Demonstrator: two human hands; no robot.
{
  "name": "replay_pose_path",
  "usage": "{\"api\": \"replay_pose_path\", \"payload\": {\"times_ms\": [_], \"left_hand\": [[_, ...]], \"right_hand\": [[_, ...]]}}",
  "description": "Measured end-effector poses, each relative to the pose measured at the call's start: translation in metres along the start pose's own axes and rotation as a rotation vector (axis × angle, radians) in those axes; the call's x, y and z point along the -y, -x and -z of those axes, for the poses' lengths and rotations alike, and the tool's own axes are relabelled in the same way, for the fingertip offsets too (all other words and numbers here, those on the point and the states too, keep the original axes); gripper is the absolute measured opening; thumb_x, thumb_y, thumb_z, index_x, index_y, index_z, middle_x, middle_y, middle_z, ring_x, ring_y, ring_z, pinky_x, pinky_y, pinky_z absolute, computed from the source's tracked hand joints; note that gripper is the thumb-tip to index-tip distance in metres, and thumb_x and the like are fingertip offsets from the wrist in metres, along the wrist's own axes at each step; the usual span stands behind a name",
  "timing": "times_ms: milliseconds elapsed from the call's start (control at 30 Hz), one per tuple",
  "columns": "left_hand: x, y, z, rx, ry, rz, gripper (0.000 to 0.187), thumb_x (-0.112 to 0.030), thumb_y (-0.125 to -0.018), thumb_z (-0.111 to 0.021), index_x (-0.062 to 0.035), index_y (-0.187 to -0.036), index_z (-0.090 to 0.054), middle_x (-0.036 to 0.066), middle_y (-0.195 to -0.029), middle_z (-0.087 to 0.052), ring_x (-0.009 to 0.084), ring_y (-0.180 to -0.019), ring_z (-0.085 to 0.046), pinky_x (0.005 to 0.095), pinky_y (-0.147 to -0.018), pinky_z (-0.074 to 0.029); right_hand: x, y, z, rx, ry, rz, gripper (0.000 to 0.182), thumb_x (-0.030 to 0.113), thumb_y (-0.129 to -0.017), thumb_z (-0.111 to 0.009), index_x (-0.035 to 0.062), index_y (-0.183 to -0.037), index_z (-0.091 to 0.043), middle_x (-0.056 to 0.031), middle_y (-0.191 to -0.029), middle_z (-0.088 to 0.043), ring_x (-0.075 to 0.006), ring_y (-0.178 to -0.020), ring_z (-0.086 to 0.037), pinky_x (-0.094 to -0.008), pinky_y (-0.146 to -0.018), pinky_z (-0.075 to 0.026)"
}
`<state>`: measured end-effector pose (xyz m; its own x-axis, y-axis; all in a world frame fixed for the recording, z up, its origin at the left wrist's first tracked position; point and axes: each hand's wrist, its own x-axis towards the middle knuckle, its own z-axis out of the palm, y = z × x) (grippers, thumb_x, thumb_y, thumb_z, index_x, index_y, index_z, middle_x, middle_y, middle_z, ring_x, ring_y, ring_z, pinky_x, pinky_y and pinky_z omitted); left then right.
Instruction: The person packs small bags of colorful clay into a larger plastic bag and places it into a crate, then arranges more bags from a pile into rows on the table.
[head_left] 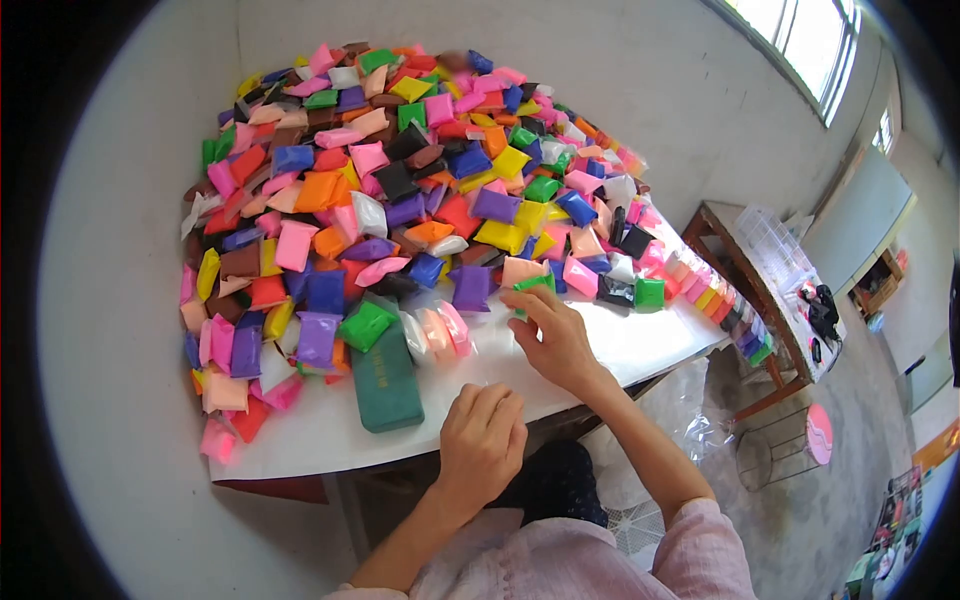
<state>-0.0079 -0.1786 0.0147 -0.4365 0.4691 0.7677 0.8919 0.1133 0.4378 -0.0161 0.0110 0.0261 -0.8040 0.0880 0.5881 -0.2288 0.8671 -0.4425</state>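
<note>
A white worktop (640,345) carries a heap of multicoloured plastic packets (405,211). The left hand (482,437) is curled, any contents hidden; the right hand (550,337), loosely open, is near the heap's front edge. Beside a dark-green oblong box (390,388) sit pink, peach and white packets (437,336).

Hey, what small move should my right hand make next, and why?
Probably close the right hand on the green packet by its fingertips. That packet lies at the near edge of the pile, within easy reach, and the thumb and fingers stand apart with nothing visible between them. The left hand is curled lower down; I can't tell whether it holds anything.
</note>
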Motion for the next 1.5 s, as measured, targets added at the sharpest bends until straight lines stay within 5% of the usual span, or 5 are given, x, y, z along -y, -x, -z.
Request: {"api": "replay_pose_path", "payload": {"times_ms": [233, 733, 967, 1100, 1500], "left_hand": [[0.011, -0.02, -0.035, 0.129, 0.015, 0.06, 0.009, 0.0, -0.081, -0.062, -0.0005, -0.09, -0.06, 0.015, -0.088, -0.059, 0.0351, -0.084, -0.057, 0.0439, -0.076, -0.047], [0.021, -0.016, -0.039, 0.068, 0.156, 0.119, 0.006, 0.001, -0.082, -0.062, 0.0022, -0.088, -0.061, 0.017, -0.089, -0.061, 0.0363, -0.085, -0.058, 0.0438, -0.078, -0.047], [0.019, -0.017, -0.038, 0.094, 0.138, 0.136, 0.006, 0.0, -0.082, -0.063, 0.0011, -0.088, -0.061, 0.015, -0.088, -0.061, 0.0349, -0.084, -0.059, 0.0431, -0.077, -0.048], [0.019, -0.016, -0.038, 0.119, 0.149, 0.139, 0.005, -0.002, -0.083, -0.062, -0.0001, -0.088, -0.059, 0.015, -0.09, -0.058, 0.0342, -0.086, -0.057, 0.0434, -0.079, -0.046], [0.019, -0.016, -0.04, 0.082, 0.116, 0.12, 0.007, -0.001, -0.083, -0.064, 0.0017, -0.088, -0.062, 0.016, -0.09, -0.061, 0.0356, -0.085, -0.059, 0.0435, -0.079, -0.048]], "right_hand": [[-0.023, -0.022, -0.022, 0.032, 0.536, 0.397, 0.048, 0.009, -0.08, -0.066, 0.0172, -0.126, -0.06, -0.0101, -0.124, -0.052, -0.0257, -0.109, -0.06, -0.0361, -0.069, -0.055], [-0.021, -0.007, 0.003, 0.089, 0.313, 0.269, 0.052, -0.004, -0.073, -0.064, 0.0114, -0.122, -0.059, -0.0129, -0.125, -0.055, -0.0313, -0.098, -0.065, -0.0391, -0.069, -0.054], [-0.035, 0.011, 0.031, -0.174, 0.217, 0.173, 0.023, 0.0, -0.079, -0.066, 0.0078, -0.101, -0.067, -0.0072, -0.096, -0.066, -0.0262, -0.078, -0.067, -0.0369, -0.061, -0.053], [-0.05, -0.002, 0.043, -0.226, 0.171, -0.057, 0.013, 0.005, -0.085, -0.066, 0.0069, -0.098, -0.069, -0.0092, -0.085, -0.066, -0.0273, -0.065, -0.065, -0.0367, -0.06, -0.051], [-0.026, -0.115, -0.021, -0.09, 0.304, 0.219, 0.014, 0.016, -0.086, -0.065, 0.0079, -0.095, -0.07, -0.0091, -0.086, -0.067, -0.03, -0.085, -0.066, -0.0414, -0.074, -0.052]]}}
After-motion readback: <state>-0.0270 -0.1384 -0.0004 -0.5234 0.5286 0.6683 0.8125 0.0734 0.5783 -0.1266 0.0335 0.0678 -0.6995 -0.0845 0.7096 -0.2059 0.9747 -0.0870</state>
